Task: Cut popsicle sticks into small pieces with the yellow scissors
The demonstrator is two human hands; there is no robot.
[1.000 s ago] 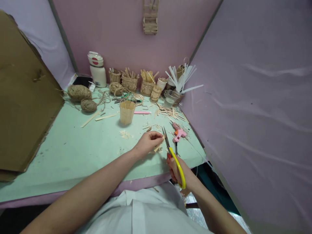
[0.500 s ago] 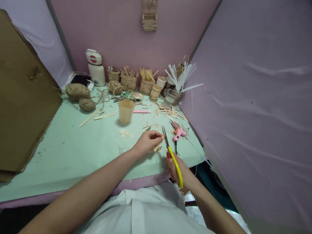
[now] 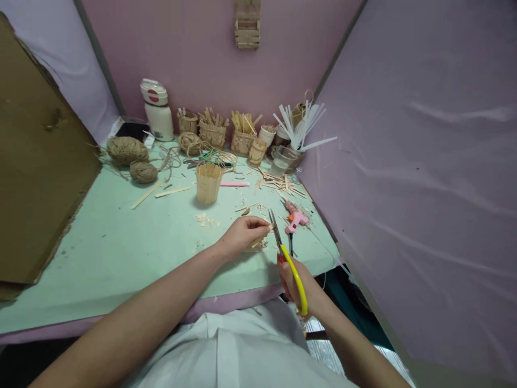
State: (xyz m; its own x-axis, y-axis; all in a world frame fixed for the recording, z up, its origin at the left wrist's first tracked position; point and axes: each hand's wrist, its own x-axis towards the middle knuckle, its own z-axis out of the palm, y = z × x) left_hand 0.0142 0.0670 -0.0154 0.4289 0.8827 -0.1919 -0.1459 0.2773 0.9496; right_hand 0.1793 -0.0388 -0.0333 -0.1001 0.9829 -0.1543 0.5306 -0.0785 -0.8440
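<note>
My left hand (image 3: 244, 235) pinches a short flat wooden stick (image 3: 272, 227) between thumb and fingertips, above the near right part of the table. Most of the stick is hidden by the fingers. In my right hand (image 3: 297, 280) are scissors (image 3: 291, 272) with yellow and red handles, their blades pointing away from me and slightly apart. The blades lie right at the tip of the stick; I cannot tell whether it sits between them. A pale wooden-stick cup (image 3: 208, 186) stands upright beyond my left hand. Wood shavings (image 3: 207, 221) lie beside it.
A pink glue gun (image 3: 297, 220) lies right of the blades, its cord and a clear strand near the table edge. Loose sticks (image 3: 280, 183), twine balls (image 3: 127, 151), stick holders (image 3: 212, 133), white glue sticks (image 3: 301, 126) and a bottle (image 3: 159, 113) line the back. Cardboard (image 3: 40, 161) stands left.
The scissor handles have shifted slightly right and spread a little. The stick's near end shows less below my left hand, which has barely moved.
</note>
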